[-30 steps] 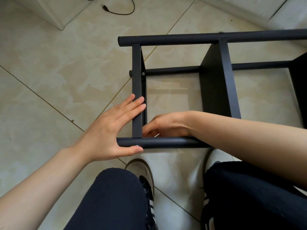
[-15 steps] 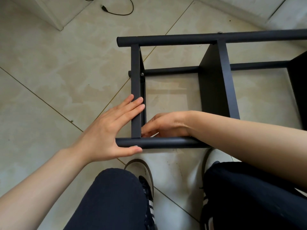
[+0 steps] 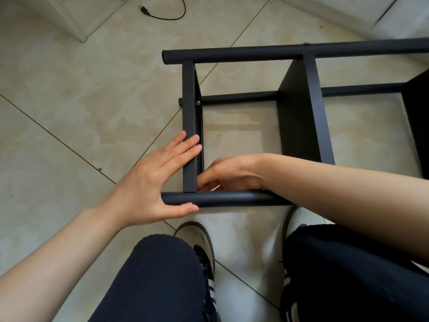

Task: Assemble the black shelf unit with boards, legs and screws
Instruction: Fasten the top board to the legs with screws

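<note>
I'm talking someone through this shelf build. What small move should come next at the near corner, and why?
Probably keep the left hand pressed flat on the end board and near leg while the right hand works inside the joint. Its fingertips are curled at that corner; what they hold is hidden.

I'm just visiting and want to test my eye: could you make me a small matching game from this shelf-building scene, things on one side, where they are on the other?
Things:
1. left hand
2. right hand
3. black cable
4. middle board

Places:
A. lying on the tiles at the far top
B. flat against the end board's outer side
C. standing between the two long legs
D. reaching inside the near corner

Pairs: 1-B, 2-D, 3-A, 4-C
</note>
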Demonstrator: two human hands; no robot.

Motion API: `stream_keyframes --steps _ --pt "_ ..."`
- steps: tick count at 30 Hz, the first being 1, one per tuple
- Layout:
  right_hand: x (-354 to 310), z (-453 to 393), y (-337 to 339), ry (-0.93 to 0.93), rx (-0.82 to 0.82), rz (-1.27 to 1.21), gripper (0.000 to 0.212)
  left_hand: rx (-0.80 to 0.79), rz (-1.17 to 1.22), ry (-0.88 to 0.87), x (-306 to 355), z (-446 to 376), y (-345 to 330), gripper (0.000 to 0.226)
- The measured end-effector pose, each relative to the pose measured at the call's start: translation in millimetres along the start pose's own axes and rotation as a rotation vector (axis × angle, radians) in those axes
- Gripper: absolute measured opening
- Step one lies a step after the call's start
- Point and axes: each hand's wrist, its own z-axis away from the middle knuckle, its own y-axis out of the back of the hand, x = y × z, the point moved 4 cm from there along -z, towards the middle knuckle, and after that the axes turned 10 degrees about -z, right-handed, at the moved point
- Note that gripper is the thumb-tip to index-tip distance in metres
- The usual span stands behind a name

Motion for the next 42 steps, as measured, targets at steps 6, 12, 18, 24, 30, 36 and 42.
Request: stream_keyframes --steps 6,12,18,24,30,36,42 --pt "1.9 4.0 5.8 -0.015 -0.038 -0.022 0.019 0.000 0.000 0.001 -0.3 0.1 0.4 0.095" --pt "-0.7 0.4 -1.2 0.004 -0.015 -0.015 0.010 -0.003 0.001 0.001 -0.7 0.0 -0.1 0.095" --pt "-0.6 5.5 3.9 -0.013 -0.036 -0.013 0.015 -0.006 -0.002 0.004 -0.4 0.1 0.5 0.095" --pt "-1.7 3.1 2.8 -0.006 -0.005 0.003 0.011 0.000 0.008 0.001 -0.5 0.1 -0.4 0.096" --pt "0.1 2.7 2.8 0.003 -0.017 -0.008 0.013 0.001 0.013 -0.002 -0.7 -0.1 -1.0 0.095" --pt "-1.6 1.8 1.4 0.012 -0.011 0.008 0.014 0.002 0.016 -0.001 -0.2 -0.2 -1.1 0.094" --pt "-2.1 5.4 2.6 0.009 -0.028 -0.006 0.014 0.005 0.023 0.004 -0.5 -0.2 -0.9 0.094"
